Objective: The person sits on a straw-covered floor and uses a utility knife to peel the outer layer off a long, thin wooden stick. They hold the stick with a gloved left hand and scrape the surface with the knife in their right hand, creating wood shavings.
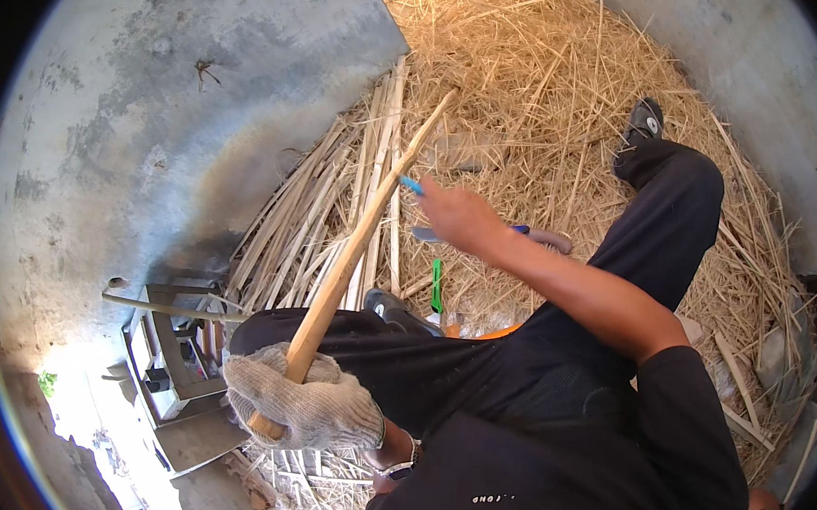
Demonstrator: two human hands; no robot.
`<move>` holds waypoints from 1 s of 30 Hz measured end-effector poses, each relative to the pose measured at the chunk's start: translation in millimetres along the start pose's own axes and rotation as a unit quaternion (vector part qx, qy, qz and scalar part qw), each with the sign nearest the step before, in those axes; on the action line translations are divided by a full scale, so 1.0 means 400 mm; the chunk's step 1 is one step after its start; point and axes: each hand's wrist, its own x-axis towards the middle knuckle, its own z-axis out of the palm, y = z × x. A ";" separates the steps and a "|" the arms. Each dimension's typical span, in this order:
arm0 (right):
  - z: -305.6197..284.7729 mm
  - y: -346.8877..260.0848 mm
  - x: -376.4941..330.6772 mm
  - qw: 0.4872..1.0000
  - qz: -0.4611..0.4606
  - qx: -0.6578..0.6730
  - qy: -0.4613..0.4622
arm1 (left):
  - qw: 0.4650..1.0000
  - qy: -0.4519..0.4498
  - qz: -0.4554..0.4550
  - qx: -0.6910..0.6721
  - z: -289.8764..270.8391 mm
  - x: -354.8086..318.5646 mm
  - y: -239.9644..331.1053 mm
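My left hand (pixel 307 399), in a knitted off-white work glove, is closed round the thick lower end of a long wooden stick (pixel 356 247). The stick slants up and away to the right, tapering toward its far end. My bare right hand (pixel 461 215) is closed on a slim blue pen-like tool (pixel 411 185), whose tip is at the stick's upper half; whether it touches the wood I cannot tell. Below that hand, a knife (pixel 548 239) with a brown handle lies on the floor, partly hidden by my forearm. A green tool (pixel 436 286) lies nearer my left shoe.
Straw-like shavings (pixel 529 76) cover the floor. Several long split strips (pixel 329 199) lie in a pile at the left, beside a grey wall (pixel 118 162). A wooden frame (pixel 183 351) stands at far left. My legs spread to either side, with a shoe (pixel 644 123) at the right.
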 end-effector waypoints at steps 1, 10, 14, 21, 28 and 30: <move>-0.002 0.017 0.019 1.000 0.000 -0.027 0.016 | 1.000 -0.009 0.000 0.000 0.002 0.004 -0.006; 0.008 0.070 0.070 0.995 0.081 -0.038 -0.035 | 1.000 -0.015 -0.020 0.004 0.000 0.002 0.005; 0.048 0.071 0.069 0.994 0.072 -0.076 0.003 | 0.998 -0.036 0.018 0.046 -0.017 0.032 -0.027; -0.016 0.432 0.098 0.909 0.290 -0.291 0.076 | 0.998 -0.055 0.029 0.023 0.003 -0.035 0.057; -0.261 0.096 0.094 0.968 0.209 -0.097 -0.098 | 0.923 -0.247 0.283 -0.078 -0.059 0.058 -0.089; -0.260 -0.007 0.023 0.996 0.041 0.037 -0.071 | 0.921 -0.325 0.150 -0.151 -0.033 0.021 -0.023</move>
